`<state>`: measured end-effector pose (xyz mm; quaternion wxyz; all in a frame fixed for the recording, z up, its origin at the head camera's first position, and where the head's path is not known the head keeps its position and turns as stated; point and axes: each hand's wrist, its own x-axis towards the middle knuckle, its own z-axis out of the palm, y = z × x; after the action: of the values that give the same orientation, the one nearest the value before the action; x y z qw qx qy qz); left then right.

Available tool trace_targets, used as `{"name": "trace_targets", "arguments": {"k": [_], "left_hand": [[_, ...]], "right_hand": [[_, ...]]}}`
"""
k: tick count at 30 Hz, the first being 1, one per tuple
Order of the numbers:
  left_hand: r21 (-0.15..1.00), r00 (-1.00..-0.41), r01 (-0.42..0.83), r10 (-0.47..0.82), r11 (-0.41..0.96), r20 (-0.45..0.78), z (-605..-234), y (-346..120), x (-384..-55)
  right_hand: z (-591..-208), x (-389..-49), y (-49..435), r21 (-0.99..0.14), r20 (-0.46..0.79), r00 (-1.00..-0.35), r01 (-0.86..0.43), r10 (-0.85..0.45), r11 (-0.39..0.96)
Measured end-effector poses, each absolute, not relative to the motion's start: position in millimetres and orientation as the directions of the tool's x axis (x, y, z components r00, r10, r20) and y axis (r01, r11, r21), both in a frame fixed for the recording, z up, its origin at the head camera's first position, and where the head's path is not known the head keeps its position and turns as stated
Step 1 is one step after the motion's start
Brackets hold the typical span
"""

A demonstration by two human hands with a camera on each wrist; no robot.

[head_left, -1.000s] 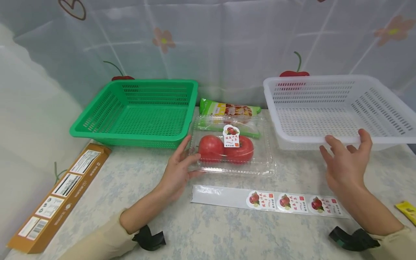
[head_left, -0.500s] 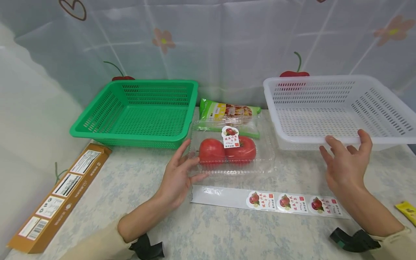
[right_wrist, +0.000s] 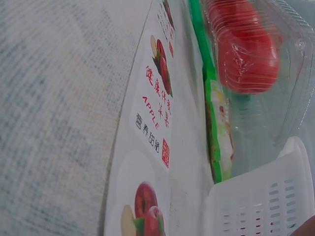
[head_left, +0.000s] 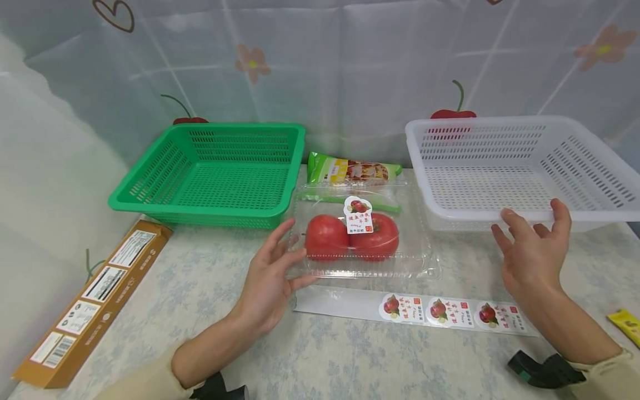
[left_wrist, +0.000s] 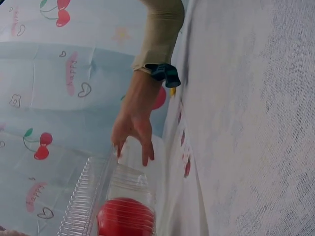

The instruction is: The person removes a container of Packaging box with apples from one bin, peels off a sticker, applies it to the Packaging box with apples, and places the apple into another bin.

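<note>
A clear plastic clamshell box holds two tomatoes and has a white apple-print sticker on its lid. My left hand grips the box by its left side. In the right wrist view the box appears raised off the table. My right hand touches the front rim of a white basket with its fingertips, fingers loosely bent. Nearer the front lies a strip of sticker backing bearing several stickers like the one on the lid.
A green basket stands at the back left. Behind the box lies a green and yellow food packet, partly seen through the plastic. A long brown carton lies at left, a small yellow packet at far right.
My left hand has moved the box slightly toward me and to the right, with its front edge now close to the sticker strip. The right hand has stayed on the white basket's rim.
</note>
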<state>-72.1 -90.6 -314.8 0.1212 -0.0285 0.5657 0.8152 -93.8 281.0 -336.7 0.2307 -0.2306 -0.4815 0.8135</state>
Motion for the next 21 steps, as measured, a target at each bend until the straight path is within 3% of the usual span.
{"name": "trace_targets", "arguments": {"k": [21], "left_hand": [[0.902,-0.97,-0.232,0.161,-0.363,-0.184,-294.6,-91.9,-46.9]], "right_hand": [[-339.3,-93.2,280.9,-0.89,-0.122,-0.78,-0.188,0.614,-0.416]]}}
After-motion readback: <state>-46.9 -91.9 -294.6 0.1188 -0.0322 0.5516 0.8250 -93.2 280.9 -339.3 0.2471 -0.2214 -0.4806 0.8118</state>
